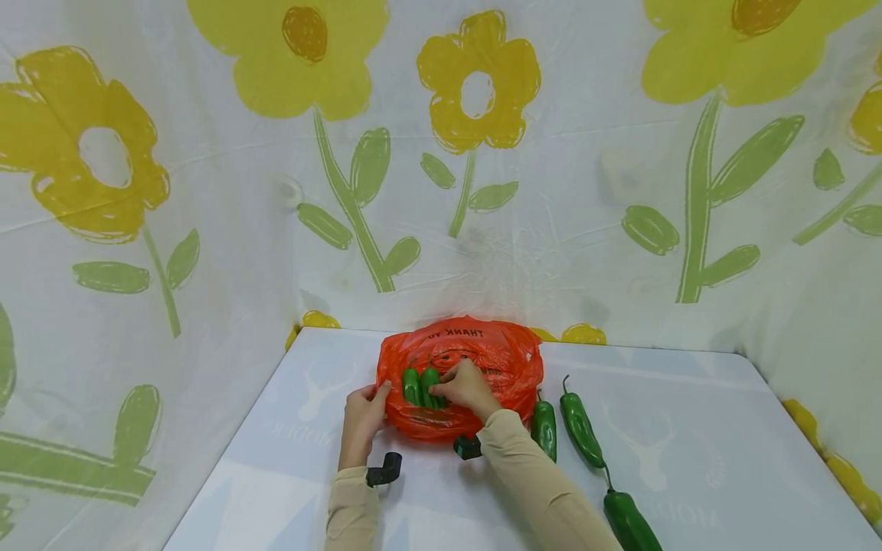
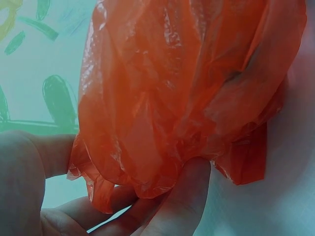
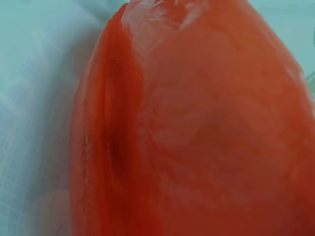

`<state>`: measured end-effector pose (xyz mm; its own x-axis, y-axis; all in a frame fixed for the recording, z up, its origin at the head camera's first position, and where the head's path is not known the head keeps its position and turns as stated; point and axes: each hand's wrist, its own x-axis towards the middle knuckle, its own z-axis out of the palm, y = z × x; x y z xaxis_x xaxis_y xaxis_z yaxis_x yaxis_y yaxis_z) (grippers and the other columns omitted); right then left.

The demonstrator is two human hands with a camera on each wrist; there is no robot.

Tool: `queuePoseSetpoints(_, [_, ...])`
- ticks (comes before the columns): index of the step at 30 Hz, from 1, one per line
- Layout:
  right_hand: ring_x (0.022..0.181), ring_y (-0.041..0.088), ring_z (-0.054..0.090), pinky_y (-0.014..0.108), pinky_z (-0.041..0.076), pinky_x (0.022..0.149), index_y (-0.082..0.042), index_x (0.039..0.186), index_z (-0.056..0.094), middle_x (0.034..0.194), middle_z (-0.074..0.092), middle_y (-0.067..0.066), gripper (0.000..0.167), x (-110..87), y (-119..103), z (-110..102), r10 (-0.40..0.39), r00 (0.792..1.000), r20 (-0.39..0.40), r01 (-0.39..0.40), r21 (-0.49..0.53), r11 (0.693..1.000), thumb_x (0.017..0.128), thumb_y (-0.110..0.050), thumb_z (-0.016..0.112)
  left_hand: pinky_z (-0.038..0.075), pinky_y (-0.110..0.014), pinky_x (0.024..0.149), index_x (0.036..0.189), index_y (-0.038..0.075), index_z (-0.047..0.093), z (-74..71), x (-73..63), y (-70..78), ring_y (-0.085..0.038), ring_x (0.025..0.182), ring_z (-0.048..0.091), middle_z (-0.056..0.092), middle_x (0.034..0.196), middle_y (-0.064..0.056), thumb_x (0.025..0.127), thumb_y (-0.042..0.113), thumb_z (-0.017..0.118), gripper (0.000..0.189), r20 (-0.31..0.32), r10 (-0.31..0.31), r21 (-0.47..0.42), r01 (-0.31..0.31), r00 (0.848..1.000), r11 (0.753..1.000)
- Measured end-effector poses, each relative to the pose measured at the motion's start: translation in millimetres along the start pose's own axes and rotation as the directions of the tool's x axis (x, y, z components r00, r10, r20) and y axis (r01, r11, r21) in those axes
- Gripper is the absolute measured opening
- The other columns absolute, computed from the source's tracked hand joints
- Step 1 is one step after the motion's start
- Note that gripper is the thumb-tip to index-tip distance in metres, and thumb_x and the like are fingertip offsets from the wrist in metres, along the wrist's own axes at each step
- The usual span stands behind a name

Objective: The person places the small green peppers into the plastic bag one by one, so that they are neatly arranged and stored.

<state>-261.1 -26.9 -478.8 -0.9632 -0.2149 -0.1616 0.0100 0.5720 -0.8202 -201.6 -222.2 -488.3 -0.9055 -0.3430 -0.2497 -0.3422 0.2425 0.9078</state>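
A pale counter [image 1: 744, 459] is standing before flower-printed sheeting [image 1: 572, 245]. The left hand [image 1: 364, 418] is pointing toward twelve o'clock, fingers pinching the eight-o'clock edge of a red plastic bag [image 1: 427, 427]; the right hand [image 1: 471, 386] is slanting toward eleven, fingers holding a green chili pepper [image 1: 430, 383] at their nine o'clock, inside the bag.

On the far part of the table [image 1: 689, 428], before the backdrop [image 1: 565, 229], lies a bag [image 1: 510, 367]. In it are a left inner pepper [image 1: 411, 386] and a right inner pepper [image 1: 430, 378]. The left hand [image 1: 364, 417] is at the bag's left edge, the right hand [image 1: 470, 386] at the right inner pepper. Right of the bag lie a first pepper [image 1: 544, 430], a second pepper [image 1: 581, 428] and, nearer, a third pepper [image 1: 630, 524], perhaps touching the second.
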Motion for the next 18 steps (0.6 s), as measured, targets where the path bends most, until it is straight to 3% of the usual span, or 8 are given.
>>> queuePoseSetpoints(7, [0.096, 0.022, 0.068, 0.037, 0.061, 0.081, 0.001, 0.102, 0.080, 0.108, 0.075, 0.015, 0.031, 1.9, 2.0, 1.4, 0.004, 1.000, -0.006, -0.004, -0.010, 1.000, 0.083, -0.022, 0.087, 0.062, -0.030, 0.076, 0.142, -0.005, 0.056, 0.4, 0.3, 0.7, -0.027, 0.099, 0.064, 0.064, 0.131, -0.025, 0.106, 0.039, 0.053, 0.057, -0.002, -0.002, 0.008, 0.002, 1.000, 1.000])
queuePoseSetpoints(18, [0.101, 0.025, 0.069, 0.042, 0.061, 0.089, 0.001, 0.104, 0.079, 0.110, 0.077, 0.016, 0.033, 0.9, 1.9, 3.9, 0.026, 1.000, -0.004, -0.026, -0.009, 1.000, 0.084, -0.024, 0.086, 0.062, -0.029, 0.074, 0.140, -0.005, 0.059, 0.7, 0.5, -0.7, -0.025, 0.093, 0.064, 0.066, 0.127, -0.024, 0.106, 0.038, 0.054, 0.055, -0.004, 0.010, 0.002, -0.010, 1.000, 1.000])
